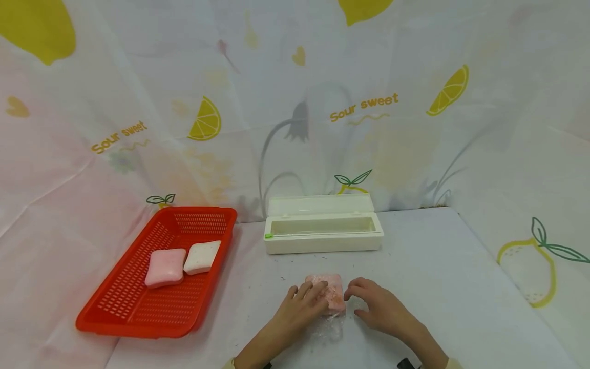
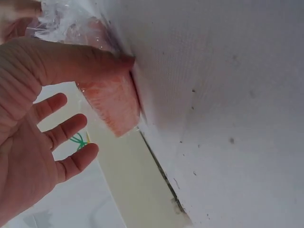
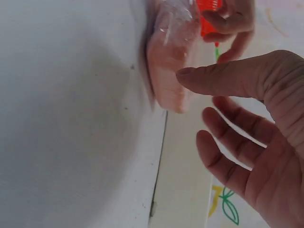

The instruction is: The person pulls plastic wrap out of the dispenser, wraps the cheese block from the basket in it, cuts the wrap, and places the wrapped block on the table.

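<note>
A pink bar of soap (image 1: 335, 294) lies on the table under clear plastic film (image 1: 329, 328), whose loose, crumpled end spreads toward the near side. My left hand (image 1: 297, 312) is at the soap's left, its fingers over the top. In the left wrist view, the thumb lies along the side of the wrapped soap (image 2: 111, 107) while the other fingers stay spread. To the right, my right hand (image 1: 382, 310) hovers with loosely bent fingers around no object. The right wrist view has its thumb overlapping the soap's side (image 3: 164, 71).
Behind the soap stands a long white cling film box (image 1: 322, 241), lid raised, with a green slider (image 1: 269, 236) on its front edge. On the left, a red plastic basket (image 1: 203, 307) holds a pink soap (image 1: 166, 267) and a white soap (image 1: 201, 257). A lemon-print cloth (image 1: 295, 102) hangs behind.
</note>
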`<state>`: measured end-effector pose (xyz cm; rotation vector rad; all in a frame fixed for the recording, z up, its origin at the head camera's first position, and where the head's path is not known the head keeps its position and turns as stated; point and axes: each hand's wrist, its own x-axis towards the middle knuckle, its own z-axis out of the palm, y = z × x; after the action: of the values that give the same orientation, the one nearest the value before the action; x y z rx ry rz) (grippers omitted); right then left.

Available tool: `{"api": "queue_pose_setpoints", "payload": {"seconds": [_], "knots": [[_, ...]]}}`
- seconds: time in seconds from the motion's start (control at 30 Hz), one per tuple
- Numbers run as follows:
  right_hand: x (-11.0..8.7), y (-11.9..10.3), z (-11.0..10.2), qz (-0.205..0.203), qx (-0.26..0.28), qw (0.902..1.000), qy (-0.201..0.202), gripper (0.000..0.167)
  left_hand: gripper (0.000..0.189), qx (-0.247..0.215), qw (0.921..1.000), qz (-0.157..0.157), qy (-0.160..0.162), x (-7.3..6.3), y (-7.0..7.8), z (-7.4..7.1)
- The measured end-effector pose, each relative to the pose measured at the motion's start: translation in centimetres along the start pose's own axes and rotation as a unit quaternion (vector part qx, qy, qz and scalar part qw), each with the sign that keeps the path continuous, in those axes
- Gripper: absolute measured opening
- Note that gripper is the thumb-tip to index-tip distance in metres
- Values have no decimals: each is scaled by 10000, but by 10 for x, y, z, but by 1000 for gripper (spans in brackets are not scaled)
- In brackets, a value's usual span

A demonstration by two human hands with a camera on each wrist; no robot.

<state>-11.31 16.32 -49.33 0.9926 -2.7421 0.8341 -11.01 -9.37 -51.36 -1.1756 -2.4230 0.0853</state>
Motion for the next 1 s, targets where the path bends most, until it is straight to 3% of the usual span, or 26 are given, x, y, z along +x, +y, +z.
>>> {"api": "queue_pose_setpoints", "payload": {"seconds": [0.17,0.3,0.5,0.7,0.87,1.0], "knots": [[-2,1,16,-1295,-476,9885,614,61,27,-100,9993,-147,-326,-3,0,-5],[-1,0,26,-1760,-595,9793,805,63,29,-259,9990,-53,-357,-6,-1,-6],[2,0,37,-1827,-920,9750,863,59,33,-335,9993,187,-30,-7,-1,-3],[3,-3,43,-1951,-1101,9708,861,52,26,-600,9972,201,387,-6,-1,-5],[5,-4,44,-2085,-725,9691,1098,38,24,-896,9945,110,527,-6,-2,-7],[5,-6,43,-1894,-278,9733,1268,26,20,-1071,9925,-79,583,-6,-3,-8]]}}
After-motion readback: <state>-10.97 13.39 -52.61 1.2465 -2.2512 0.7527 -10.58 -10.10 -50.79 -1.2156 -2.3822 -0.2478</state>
